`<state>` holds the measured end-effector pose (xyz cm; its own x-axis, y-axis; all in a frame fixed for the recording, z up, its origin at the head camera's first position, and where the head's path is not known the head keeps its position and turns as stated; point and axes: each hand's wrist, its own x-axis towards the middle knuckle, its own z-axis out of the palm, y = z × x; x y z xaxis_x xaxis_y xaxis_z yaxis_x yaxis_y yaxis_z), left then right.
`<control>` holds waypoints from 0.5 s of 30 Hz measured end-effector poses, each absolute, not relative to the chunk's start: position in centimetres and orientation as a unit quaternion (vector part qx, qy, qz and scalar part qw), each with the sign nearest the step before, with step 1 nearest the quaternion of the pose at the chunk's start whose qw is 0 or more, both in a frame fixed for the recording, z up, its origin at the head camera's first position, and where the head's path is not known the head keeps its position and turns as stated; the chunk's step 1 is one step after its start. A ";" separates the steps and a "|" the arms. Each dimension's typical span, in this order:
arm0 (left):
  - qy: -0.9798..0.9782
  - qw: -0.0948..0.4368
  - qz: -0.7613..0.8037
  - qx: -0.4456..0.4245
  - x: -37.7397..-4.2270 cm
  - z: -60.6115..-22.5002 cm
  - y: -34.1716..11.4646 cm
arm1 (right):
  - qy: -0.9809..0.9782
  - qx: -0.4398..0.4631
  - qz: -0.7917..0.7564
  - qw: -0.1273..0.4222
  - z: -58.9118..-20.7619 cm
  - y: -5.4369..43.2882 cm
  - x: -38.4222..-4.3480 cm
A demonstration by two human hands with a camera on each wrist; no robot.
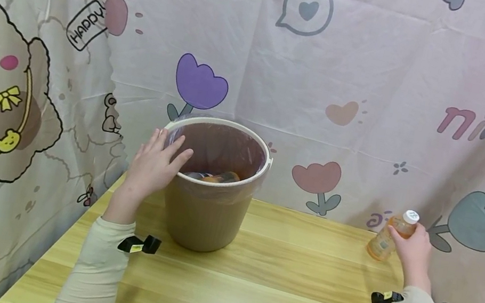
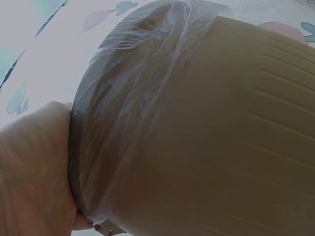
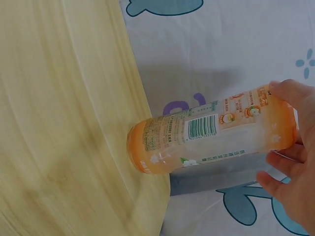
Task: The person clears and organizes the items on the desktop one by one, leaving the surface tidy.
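A brown bin with a pale rim and a clear plastic liner stands upright on the table. My left hand rests on the bin's left rim, fingers extended and spread over the opening. On the far right, my right hand holds a plastic bottle near its top between thumb and fingers. The bottle has a white cap and an orange-and-clear label with a barcode. It leans slightly; whether its base touches the table I cannot tell.
Inside the bin lie a few partly hidden items, some of them orange. The light wooden table has printed cloth hanging behind it and along both sides. The bottle is near the table's back right corner.
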<state>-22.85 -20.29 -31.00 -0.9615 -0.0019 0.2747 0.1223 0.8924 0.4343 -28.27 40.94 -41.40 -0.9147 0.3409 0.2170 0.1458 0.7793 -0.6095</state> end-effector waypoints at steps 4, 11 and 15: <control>-0.963 0.136 -0.232 -0.030 -22.8 -31.0 -20.3 | -0.933 -0.117 0.296 0.170 -41.5 40.5 -28.0; -0.962 0.136 -0.233 -0.031 -22.8 -31.0 -20.3 | -0.936 -0.101 0.285 0.183 -41.7 39.9 -27.2; -0.962 0.135 -0.235 -0.030 -22.8 -31.0 -20.3 | -0.938 -0.091 0.276 0.188 -41.9 39.4 -26.8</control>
